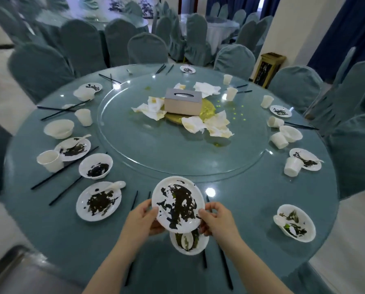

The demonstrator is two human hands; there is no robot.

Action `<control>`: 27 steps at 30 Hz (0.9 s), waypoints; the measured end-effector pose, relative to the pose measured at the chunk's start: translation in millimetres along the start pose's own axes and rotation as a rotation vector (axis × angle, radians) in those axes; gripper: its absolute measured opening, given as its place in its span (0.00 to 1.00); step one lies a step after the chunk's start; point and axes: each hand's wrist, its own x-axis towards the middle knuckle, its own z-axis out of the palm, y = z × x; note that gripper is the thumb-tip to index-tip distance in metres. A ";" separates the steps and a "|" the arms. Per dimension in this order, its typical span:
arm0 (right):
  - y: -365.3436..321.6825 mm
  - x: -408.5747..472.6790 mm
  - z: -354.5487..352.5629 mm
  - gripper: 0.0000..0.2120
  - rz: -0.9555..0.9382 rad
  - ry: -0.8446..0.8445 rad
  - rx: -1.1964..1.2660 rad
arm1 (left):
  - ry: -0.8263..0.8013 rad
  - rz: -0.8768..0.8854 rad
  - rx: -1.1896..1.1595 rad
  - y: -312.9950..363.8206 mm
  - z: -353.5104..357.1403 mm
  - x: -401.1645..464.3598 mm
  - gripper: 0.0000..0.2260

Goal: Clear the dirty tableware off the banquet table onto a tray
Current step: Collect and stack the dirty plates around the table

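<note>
Round teal desk [230, 209] with glass turntable [156, 149] carrying a tissue box [182, 101] and crumpled napkins [209, 126]. Near edge: dirty plate [178, 204] lifted and tilted above a soiled bowl [189, 242] that sits on the desk. Left hand [143, 219] grip curled on plate's left rim, right hand [217, 219] grip curled on its right rim, thumbs on top.
</note>
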 end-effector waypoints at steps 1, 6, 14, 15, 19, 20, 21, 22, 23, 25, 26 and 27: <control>-3.4 2.7 11.6 0.05 0.001 -0.023 -0.018 | 0.030 -0.009 -0.037 -1.3 -11.4 -2.6 0.10; -16.2 10.3 76.1 0.08 -0.008 -0.147 -0.055 | 0.248 0.007 -0.186 -9.7 -76.0 -23.5 0.09; -7.0 27.6 171.1 0.05 -0.018 -0.382 -0.358 | 0.582 0.030 -0.318 -42.6 -162.4 -65.3 0.07; -4.8 30.3 180.0 0.04 -0.009 -0.391 -0.383 | 0.600 0.026 -0.328 -45.8 -168.2 -71.3 0.07; 1.7 46.1 212.9 0.07 0.052 -0.398 -0.458 | 0.712 -0.001 -0.404 -54.5 -185.5 -88.4 0.08; 2.3 50.5 220.8 0.08 0.073 -0.390 -0.461 | 0.740 -0.007 -0.423 -56.5 -188.3 -91.6 0.07; 2.5 55.2 228.4 0.10 0.094 -0.380 -0.460 | 0.762 -0.014 -0.438 -58.2 -190.0 -94.8 0.07; 2.5 60.2 235.2 0.11 0.113 -0.366 -0.453 | 0.775 -0.021 -0.445 -59.5 -190.9 -97.8 0.07; 2.2 65.7 241.6 0.13 0.134 -0.347 -0.443 | 0.781 -0.026 -0.446 -60.7 -191.4 -100.3 0.07; 1.1 76.1 251.9 0.15 0.183 -0.304 -0.410 | 0.798 -0.026 -0.442 -61.9 -191.4 -104.2 0.08; 0.7 80.4 255.7 0.15 0.210 -0.283 -0.389 | 0.810 -0.025 -0.439 -62.1 -191.2 -105.1 0.09; 0.5 84.7 259.0 0.14 0.233 -0.263 -0.370 | 0.820 -0.025 -0.436 -62.2 -190.6 -105.2 0.10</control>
